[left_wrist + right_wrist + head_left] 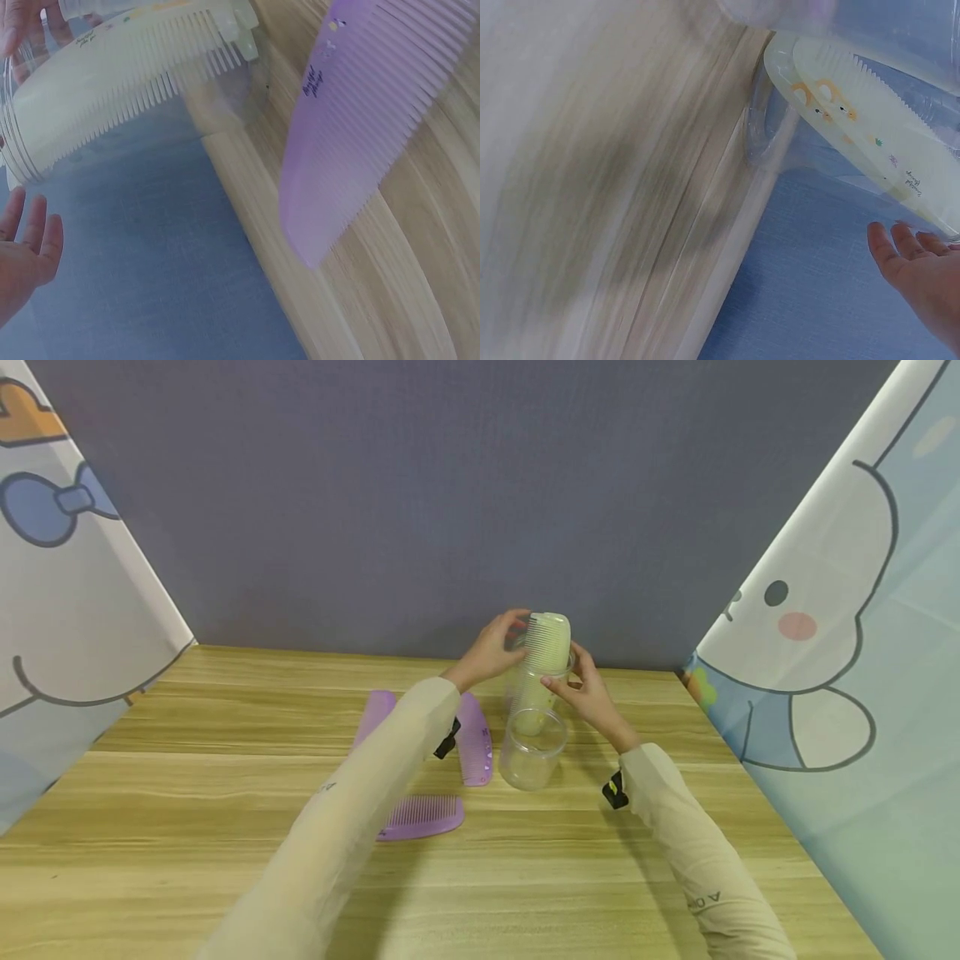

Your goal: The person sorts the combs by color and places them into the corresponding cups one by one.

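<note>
A clear cylindrical jar (513,690) stands near the back of the table with pale yellow combs (551,647) upright in it, their ends sticking out above its rim. Two overlapping combs (862,124) show in the right wrist view. My right hand (592,693) holds the jar near the rim, thumb in front and fingers on the far side. The left hand (491,652) is beside the combs' toothed side, at the top. In the left wrist view its fingers (34,229) are extended and spread, apart from the combs. Whether its thumb touches them cannot be told.
A second clear round container (528,770) stands in front of the jar. Purple combs lie to its left: one upright in view (475,739), one crosswise (423,828), another (372,714) partly behind the left sleeve. A grey-blue wall (420,527) rises behind the table.
</note>
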Demonstrator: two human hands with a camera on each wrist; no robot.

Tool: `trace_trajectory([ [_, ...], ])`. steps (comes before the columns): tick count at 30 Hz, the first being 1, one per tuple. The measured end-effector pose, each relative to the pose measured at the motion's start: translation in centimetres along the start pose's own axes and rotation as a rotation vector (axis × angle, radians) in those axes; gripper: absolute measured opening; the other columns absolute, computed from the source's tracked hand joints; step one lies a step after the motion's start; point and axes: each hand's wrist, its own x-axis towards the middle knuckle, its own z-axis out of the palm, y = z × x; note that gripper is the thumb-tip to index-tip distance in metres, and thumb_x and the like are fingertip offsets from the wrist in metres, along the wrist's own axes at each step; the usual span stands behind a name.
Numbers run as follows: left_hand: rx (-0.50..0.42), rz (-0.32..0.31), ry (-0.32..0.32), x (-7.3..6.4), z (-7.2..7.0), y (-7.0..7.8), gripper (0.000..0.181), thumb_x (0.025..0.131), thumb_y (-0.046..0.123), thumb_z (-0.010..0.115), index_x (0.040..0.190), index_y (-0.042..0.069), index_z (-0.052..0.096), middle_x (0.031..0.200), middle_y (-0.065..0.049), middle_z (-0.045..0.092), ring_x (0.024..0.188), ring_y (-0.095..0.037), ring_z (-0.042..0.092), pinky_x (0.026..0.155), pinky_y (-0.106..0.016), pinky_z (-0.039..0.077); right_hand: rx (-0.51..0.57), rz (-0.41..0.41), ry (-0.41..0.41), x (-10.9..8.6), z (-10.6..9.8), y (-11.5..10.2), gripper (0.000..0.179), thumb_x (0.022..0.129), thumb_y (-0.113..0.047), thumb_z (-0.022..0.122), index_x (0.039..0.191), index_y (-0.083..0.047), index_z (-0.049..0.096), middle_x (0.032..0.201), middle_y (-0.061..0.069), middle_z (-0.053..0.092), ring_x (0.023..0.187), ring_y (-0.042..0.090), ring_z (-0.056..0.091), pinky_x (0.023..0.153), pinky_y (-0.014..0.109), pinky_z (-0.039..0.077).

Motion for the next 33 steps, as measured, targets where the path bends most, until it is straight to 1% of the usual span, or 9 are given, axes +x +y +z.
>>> trace_trajectory([
  [6, -0.014, 0.019, 0.014, -0.5, -0.5, -0.9, 0.057, 0.087, 0.008, 0.059, 0.138, 0.009, 0.033, 0.132, -0.016, 0.044, 0.120, -0.037, 0.045, 0.100, -0.046, 0.040, -0.040, 0.031, 0.025, -0.4, -0.3, -0.3, 0.076, 0.089, -0.007, 0.056, 0.142, 0.006, 0.003, 0.148, 0.028, 0.012, 0.135, 0.043, 0.019, 0.105, 0.059, 0.025],
  [8, -0.007, 0.022, 0.015, -0.8, -0.7, -1.3, 0.056, 0.087, 0.009, 0.059, 0.137, 0.009, 0.033, 0.132, -0.015, 0.045, 0.120, -0.037, 0.045, 0.101, -0.045, 0.040, -0.051, 0.036, 0.038, -0.7, -0.5, -0.4, 0.077, 0.088, -0.007, 0.057, 0.142, 0.006, 0.004, 0.148, 0.028, 0.011, 0.134, 0.044, 0.019, 0.106, 0.059, 0.024],
  [12, 0.003, 0.016, 0.006, -1.5, -1.1, -2.1, 0.054, 0.088, 0.009, 0.058, 0.137, 0.008, 0.034, 0.132, -0.014, 0.045, 0.119, -0.037, 0.045, 0.101, -0.047, 0.039, -0.077, 0.028, 0.048, -1.3, -0.9, -0.6, 0.077, 0.088, -0.007, 0.058, 0.142, 0.006, 0.005, 0.148, 0.027, 0.013, 0.135, 0.044, 0.020, 0.106, 0.059, 0.024],
  [17, 0.042, 0.006, -0.015, -2.6, -1.4, -3.0, 0.053, 0.088, 0.007, 0.058, 0.135, 0.005, 0.036, 0.130, -0.016, 0.047, 0.117, -0.036, 0.047, 0.100, -0.045, 0.040, -0.105, 0.001, 0.047, -2.3, -1.3, -0.7, 0.075, 0.088, -0.005, 0.058, 0.142, 0.006, 0.007, 0.147, 0.027, 0.016, 0.133, 0.045, 0.021, 0.105, 0.060, 0.026],
  [23, 0.072, -0.008, -0.072, -3.9, -1.6, -4.1, 0.051, 0.087, 0.007, 0.059, 0.133, 0.002, 0.037, 0.128, -0.020, 0.048, 0.117, -0.035, 0.047, 0.101, -0.042, 0.040, -0.116, -0.030, 0.032, -3.8, -1.3, -0.7, 0.073, 0.087, -0.006, 0.059, 0.142, 0.004, 0.011, 0.145, 0.027, 0.021, 0.131, 0.045, 0.025, 0.103, 0.059, 0.028],
  [26, 0.089, -0.031, -0.112, -4.6, -1.6, -4.9, 0.052, 0.088, 0.009, 0.058, 0.134, 0.003, 0.036, 0.127, -0.020, 0.048, 0.116, -0.033, 0.047, 0.101, -0.043, 0.040, -0.118, -0.046, 0.022, -4.7, -1.2, -0.6, 0.071, 0.087, -0.005, 0.059, 0.141, 0.004, 0.015, 0.144, 0.027, 0.023, 0.129, 0.045, 0.028, 0.101, 0.060, 0.029],
  [30, 0.102, -0.073, -0.158, -5.4, -1.5, -5.9, 0.054, 0.088, 0.010, 0.058, 0.136, 0.003, 0.034, 0.128, -0.020, 0.047, 0.116, -0.035, 0.047, 0.099, -0.045, 0.040, -0.116, -0.072, 0.007, -5.6, -0.8, -0.5, 0.067, 0.086, -0.003, 0.059, 0.140, 0.004, 0.020, 0.141, 0.028, 0.027, 0.127, 0.046, 0.031, 0.100, 0.060, 0.031],
  [31, 0.110, -0.085, -0.168, -5.5, -1.5, -6.2, 0.054, 0.088, 0.011, 0.059, 0.136, 0.004, 0.034, 0.128, -0.019, 0.047, 0.116, -0.035, 0.047, 0.099, -0.045, 0.040, -0.117, -0.082, 0.004, -5.7, -0.7, 0.1, 0.067, 0.086, -0.004, 0.060, 0.140, 0.003, 0.021, 0.141, 0.027, 0.028, 0.127, 0.046, 0.032, 0.099, 0.061, 0.031],
  [33, 0.131, -0.090, -0.183, -5.8, -1.4, -6.6, 0.055, 0.087, 0.009, 0.059, 0.135, 0.002, 0.035, 0.128, -0.021, 0.047, 0.116, -0.037, 0.047, 0.099, -0.045, 0.040, -0.112, -0.096, -0.006, -5.9, -0.5, 0.7, 0.066, 0.086, -0.003, 0.060, 0.139, 0.002, 0.022, 0.141, 0.027, 0.029, 0.126, 0.046, 0.033, 0.099, 0.061, 0.031],
])
